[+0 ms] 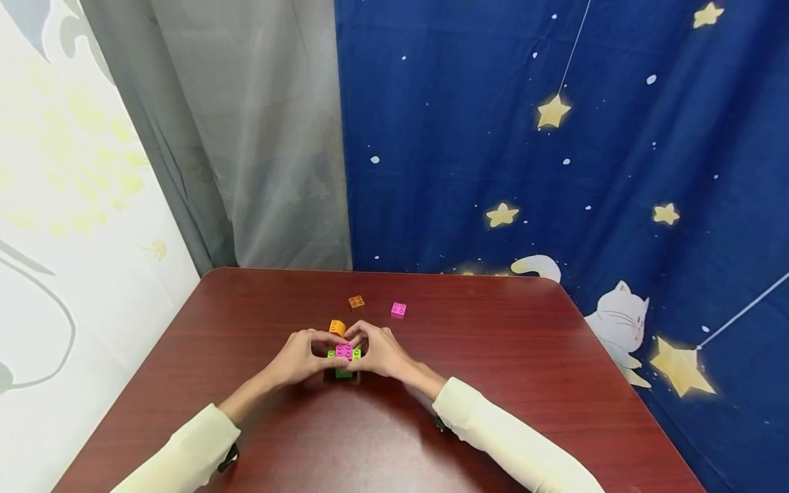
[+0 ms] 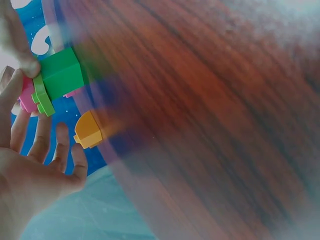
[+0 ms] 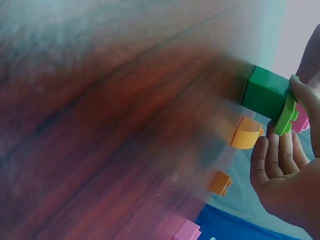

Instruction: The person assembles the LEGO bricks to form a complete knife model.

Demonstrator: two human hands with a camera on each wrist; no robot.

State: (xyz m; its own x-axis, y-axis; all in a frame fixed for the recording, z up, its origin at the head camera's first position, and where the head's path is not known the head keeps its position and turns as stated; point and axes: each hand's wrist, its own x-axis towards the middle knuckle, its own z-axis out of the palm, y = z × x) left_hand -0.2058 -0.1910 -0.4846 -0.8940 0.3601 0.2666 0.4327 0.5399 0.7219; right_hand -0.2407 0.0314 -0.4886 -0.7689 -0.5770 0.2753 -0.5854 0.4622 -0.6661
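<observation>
A small stack of toy building bricks stands on the table in front of me. Its base is a green block, with a wider lime-green piece across it and a pink brick on top. From the left, my left hand pinches at the pink brick with thumb and forefinger. My right hand does the same from the right, both thumbs meeting at the near side. In the left wrist view, the other fingers of the left hand spread beside the stack. Fingertips partly hide the pink brick and the lime-green ends.
Just behind the stack lies a yellow-orange rounded brick, close to the fingers. Farther back are a brown-orange brick and a second pink brick. The dark red wooden table ends at a blue star-patterned curtain.
</observation>
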